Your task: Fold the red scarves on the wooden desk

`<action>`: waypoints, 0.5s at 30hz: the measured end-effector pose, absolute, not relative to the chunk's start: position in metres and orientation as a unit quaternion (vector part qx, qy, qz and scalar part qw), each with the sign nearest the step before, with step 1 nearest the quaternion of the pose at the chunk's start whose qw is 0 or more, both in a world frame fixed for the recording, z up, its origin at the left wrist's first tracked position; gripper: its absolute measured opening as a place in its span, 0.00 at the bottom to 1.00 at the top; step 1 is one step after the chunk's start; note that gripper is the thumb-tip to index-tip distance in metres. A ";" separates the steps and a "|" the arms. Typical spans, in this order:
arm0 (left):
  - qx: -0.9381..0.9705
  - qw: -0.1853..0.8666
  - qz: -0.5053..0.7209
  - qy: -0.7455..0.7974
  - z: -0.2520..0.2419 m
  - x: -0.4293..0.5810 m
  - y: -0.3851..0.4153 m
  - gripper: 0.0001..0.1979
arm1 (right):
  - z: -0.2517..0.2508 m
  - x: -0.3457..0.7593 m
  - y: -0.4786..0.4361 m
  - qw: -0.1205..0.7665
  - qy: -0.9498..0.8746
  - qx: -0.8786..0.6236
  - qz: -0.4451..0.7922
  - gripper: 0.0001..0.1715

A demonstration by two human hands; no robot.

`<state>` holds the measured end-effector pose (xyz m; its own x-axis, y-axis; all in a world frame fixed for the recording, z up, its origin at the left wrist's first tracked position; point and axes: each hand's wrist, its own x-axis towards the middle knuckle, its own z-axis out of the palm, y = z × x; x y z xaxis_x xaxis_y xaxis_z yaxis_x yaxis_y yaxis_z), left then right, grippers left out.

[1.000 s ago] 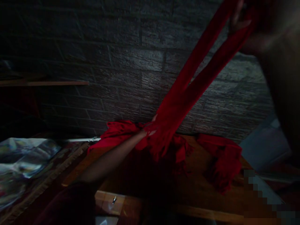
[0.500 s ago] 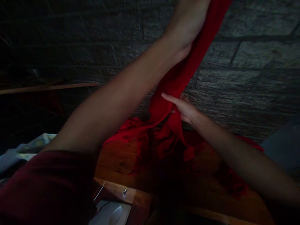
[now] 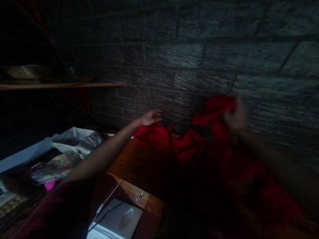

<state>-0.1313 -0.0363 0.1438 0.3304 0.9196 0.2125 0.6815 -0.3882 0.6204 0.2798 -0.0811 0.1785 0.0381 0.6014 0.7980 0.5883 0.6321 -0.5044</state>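
Note:
My right hand (image 3: 237, 115) is closed around a bunched part of a red fringed scarf (image 3: 220, 104), raised in front of the block wall. From this grip the cloth hangs toward the wooden table top (image 3: 132, 159). My left hand (image 3: 151, 117) reaches out just above a crumpled red heap of cloth (image 3: 156, 134) at the table's back. Its fingers look apart, with nothing between them, though they are slightly blurred. More red cloth (image 3: 274, 196) lies under my right forearm. Deep shadow hides much of the middle of the table.
A grey block wall (image 3: 189, 54) rises behind the table. At the left a wooden shelf (image 3: 99, 84) juts out. Below it lie crumpled plastic bags (image 3: 77, 139). A silver laptop-like case (image 3: 124, 215) with a cable (image 3: 108, 199) sits below the table's front edge.
My left hand has come down from high on the stretched scarf and let it go. My right hand has moved right, holding a bunched part. The view has shifted, showing more of the left side.

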 end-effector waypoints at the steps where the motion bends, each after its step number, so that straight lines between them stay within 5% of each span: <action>1: 0.787 0.142 0.240 0.550 0.114 -0.138 -0.029 0.30 | 0.145 0.268 -0.090 0.456 -0.763 -0.453 0.070 0.26; 3: 0.786 0.020 0.169 0.594 0.066 -0.146 -0.017 0.35 | 0.087 0.249 -0.107 0.215 -0.853 -0.437 0.188 0.25; 5: 0.819 -0.019 0.114 0.563 0.036 -0.148 -0.009 0.37 | 0.049 0.239 -0.121 0.117 -0.886 -0.397 0.208 0.27; 9: 0.839 0.024 0.138 0.525 0.017 -0.138 0.003 0.24 | 0.034 0.242 -0.133 0.084 -0.892 -0.378 0.234 0.35; 12: 0.811 0.056 0.206 0.545 0.029 -0.123 0.012 0.08 | 0.045 0.240 -0.127 0.113 -0.872 -0.412 0.238 0.31; 15: 0.796 0.075 0.255 0.544 0.066 -0.107 0.021 0.13 | 0.058 0.216 -0.108 0.244 -0.822 -0.454 0.242 0.38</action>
